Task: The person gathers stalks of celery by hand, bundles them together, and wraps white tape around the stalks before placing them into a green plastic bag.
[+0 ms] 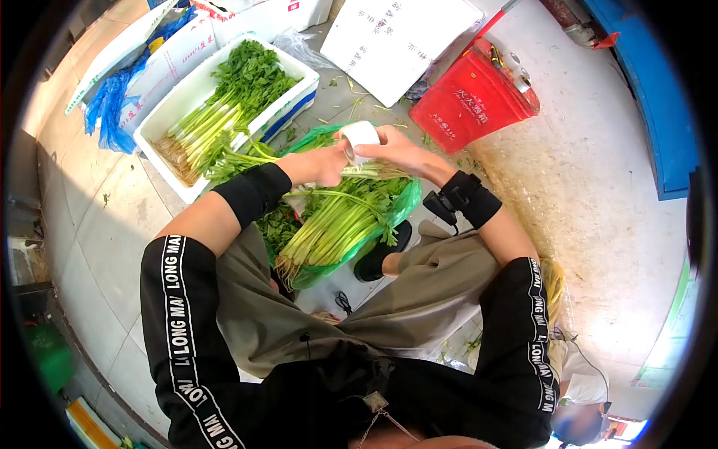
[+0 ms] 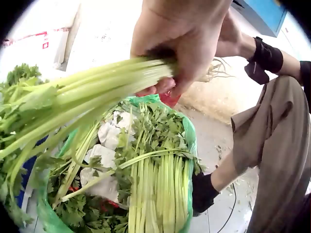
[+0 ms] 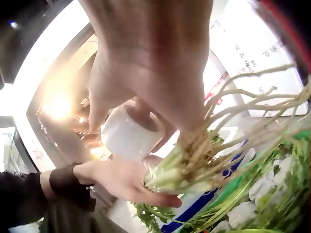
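Note:
My left hand [image 1: 318, 165] grips a bunch of celery [image 2: 82, 94] near its root end, stalks and leaves stretching away to the left. In the right wrist view, its pale stalk base [image 3: 167, 174] and stringy roots [image 3: 233, 116] stick out past the left hand's fingers. My right hand [image 1: 407, 154] holds a roll of whitish tape [image 1: 362, 138] close above the bunch, fingers around the roll and at its hollow core. Shiny clear film shows on the stalk base in that view. Below both hands, more celery [image 1: 333, 228] lies in a green plastic bag [image 1: 406, 203].
A white foam box [image 1: 173, 178] with celery stands at the left, beside a blue plastic bag [image 1: 112, 123]. A white foam lid [image 1: 400, 45] and a red bucket [image 1: 471, 97] are farther forward. White lumps [image 2: 104, 158] lie among the bagged celery.

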The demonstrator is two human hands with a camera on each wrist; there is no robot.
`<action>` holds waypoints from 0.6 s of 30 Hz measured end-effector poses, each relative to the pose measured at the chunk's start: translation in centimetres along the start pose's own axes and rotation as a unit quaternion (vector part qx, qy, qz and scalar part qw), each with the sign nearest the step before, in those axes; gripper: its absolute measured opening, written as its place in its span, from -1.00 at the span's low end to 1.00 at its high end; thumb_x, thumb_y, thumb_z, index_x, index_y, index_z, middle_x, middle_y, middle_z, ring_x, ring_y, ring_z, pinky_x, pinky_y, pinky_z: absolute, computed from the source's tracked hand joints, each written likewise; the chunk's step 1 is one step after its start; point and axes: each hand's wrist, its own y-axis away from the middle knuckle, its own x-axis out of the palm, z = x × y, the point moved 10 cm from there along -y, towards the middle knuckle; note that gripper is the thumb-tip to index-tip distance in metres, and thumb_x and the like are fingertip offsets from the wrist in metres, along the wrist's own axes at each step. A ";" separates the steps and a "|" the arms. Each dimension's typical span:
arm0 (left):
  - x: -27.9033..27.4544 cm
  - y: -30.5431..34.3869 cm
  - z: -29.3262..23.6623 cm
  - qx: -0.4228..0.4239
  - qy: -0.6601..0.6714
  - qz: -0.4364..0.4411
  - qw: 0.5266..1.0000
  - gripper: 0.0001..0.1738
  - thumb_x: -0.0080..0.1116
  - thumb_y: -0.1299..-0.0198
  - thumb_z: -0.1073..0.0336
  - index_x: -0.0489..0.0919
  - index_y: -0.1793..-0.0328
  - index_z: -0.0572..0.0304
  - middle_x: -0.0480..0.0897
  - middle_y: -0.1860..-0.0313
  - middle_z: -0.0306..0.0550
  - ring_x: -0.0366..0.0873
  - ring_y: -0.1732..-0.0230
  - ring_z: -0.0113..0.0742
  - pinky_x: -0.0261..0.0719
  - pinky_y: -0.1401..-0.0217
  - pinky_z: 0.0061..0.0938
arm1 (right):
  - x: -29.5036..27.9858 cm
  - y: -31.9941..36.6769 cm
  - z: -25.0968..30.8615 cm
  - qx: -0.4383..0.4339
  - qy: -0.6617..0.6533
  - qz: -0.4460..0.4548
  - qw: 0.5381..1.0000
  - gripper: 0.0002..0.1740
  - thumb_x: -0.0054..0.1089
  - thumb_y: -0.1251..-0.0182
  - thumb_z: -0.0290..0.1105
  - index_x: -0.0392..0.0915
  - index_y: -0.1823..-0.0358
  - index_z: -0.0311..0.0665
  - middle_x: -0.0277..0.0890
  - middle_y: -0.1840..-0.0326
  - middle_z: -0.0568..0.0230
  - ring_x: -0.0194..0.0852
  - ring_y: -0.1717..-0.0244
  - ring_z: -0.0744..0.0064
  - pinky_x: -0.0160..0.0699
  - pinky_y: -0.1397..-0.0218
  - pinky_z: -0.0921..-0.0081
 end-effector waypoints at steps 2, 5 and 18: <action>0.8 0.3 -0.5 -0.018 -0.009 0.076 0.997 -0.67 0.14 -0.08 0.38 0.56 0.03 0.42 0.65 0.24 0.33 0.63 0.14 0.23 0.56 0.01 -0.07 | 0.2 0.0 -0.6 -0.022 -0.164 0.090 0.982 -0.21 0.21 -0.36 -0.08 0.24 -0.46 -0.47 0.31 -0.47 0.08 0.23 -0.47 0.26 0.06 -0.58 0.24; 2.0 1.0 -1.9 -0.037 -0.022 0.182 0.982 -0.67 0.22 -0.14 0.29 0.56 0.03 0.36 0.65 0.26 0.32 0.63 0.17 0.20 0.53 0.03 -0.07 | -1.2 1.1 -1.9 0.008 -0.177 0.101 0.979 -0.17 0.18 -0.35 -0.10 0.16 -0.51 -0.46 0.22 -0.52 0.06 0.20 -0.49 0.23 -0.05 -0.62 0.19; -3.8 1.4 -0.4 -0.173 0.158 0.163 0.958 -0.66 0.40 -0.06 0.20 0.58 0.21 0.30 0.55 0.53 -0.21 0.48 0.51 -0.45 0.43 0.36 -0.50 | -2.5 0.1 -5.2 -0.016 0.104 -0.128 0.986 -0.38 0.41 -0.27 -0.33 0.41 -0.31 -0.37 0.52 -0.25 0.15 0.49 -0.19 0.37 0.49 -0.28 0.39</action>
